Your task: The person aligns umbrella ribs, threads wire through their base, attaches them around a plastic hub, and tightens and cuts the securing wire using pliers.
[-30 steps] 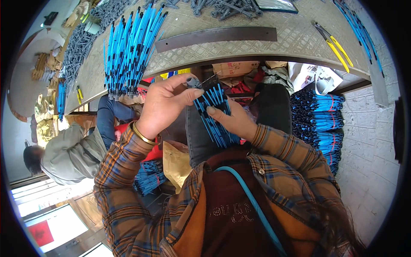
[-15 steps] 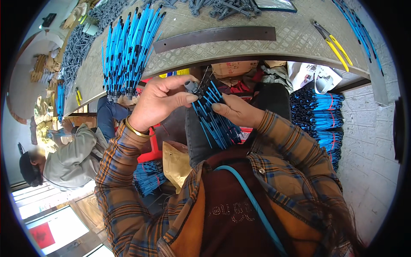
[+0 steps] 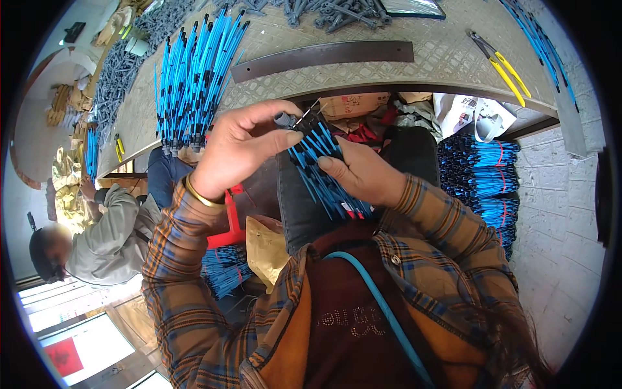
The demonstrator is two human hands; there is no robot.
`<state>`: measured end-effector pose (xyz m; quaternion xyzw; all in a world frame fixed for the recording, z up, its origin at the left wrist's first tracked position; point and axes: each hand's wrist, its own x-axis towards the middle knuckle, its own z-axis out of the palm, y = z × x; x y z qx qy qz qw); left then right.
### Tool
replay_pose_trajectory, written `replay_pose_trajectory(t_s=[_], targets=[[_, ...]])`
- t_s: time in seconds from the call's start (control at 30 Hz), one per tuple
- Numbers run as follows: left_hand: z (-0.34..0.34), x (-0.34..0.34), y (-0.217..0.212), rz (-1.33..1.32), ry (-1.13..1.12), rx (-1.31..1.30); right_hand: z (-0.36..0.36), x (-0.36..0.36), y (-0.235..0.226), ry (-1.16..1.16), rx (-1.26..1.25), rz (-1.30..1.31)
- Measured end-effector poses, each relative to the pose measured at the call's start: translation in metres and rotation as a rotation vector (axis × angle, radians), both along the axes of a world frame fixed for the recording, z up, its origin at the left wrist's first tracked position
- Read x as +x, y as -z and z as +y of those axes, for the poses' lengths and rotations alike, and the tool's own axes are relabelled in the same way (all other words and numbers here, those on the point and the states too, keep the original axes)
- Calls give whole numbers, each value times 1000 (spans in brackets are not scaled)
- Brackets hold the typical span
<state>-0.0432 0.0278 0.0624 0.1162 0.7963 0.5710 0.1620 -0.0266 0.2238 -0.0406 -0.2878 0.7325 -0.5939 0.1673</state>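
My right hand [image 3: 370, 174] is wrapped round a bundle of thin blue rods with black sleeves [image 3: 316, 185]. The bundle slants over my lap, its black tips pointing up and away from me. At those tips my left hand [image 3: 234, 152] pinches a small grey plastic fitting [image 3: 284, 120] between thumb and fingers. A thin metal wire end [image 3: 314, 106] sticks up beside the fitting. How the fitting meets the rods is hidden by my left thumb and fingers.
On the worktable [image 3: 447, 65] lie fanned blue rods [image 3: 194, 84], a dark metal strip [image 3: 324, 58], yellow-handled pliers [image 3: 502, 68] and heaped grey fittings [image 3: 337, 13]. Tied blue bundles [image 3: 492, 168] are stacked at the right. Another person [image 3: 107, 240] sits at the left.
The bundle has turned slightly in my right hand, and a red band now shows at its lower end. My left hand has shifted a little, still pinching the grey fitting at the tips.
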Motion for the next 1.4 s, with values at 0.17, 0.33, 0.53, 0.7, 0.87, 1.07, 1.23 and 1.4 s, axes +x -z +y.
replay_pose_trajectory(t_s=[0.17, 0.33, 0.53, 0.7, 0.87, 1.07, 1.23, 1.4], targets=[[-9, -12, 6, -102, 141, 32, 8, -21, 13, -269, -114, -148], [-3, -9, 15, -71, 129, 47, 6, -10, 12, -133, -81, -127], [6, 2, 27, -4, 1, -54, 1, -2, 23, -8, 23, -100], [9, 5, 32, 14, -78, 13, -2, 9, 18, 113, 171, -47], [6, 5, 33, 58, -69, -79, -5, 19, 12, 191, 245, 34], [1, -2, 30, 27, 71, 97, 6, -3, 20, -63, 99, -28], [-5, -3, 33, -122, 72, 213, 9, -26, 32, -333, 4, -198], [-4, -3, 49, -93, 50, 270, 15, -30, 32, -353, 85, -211]])
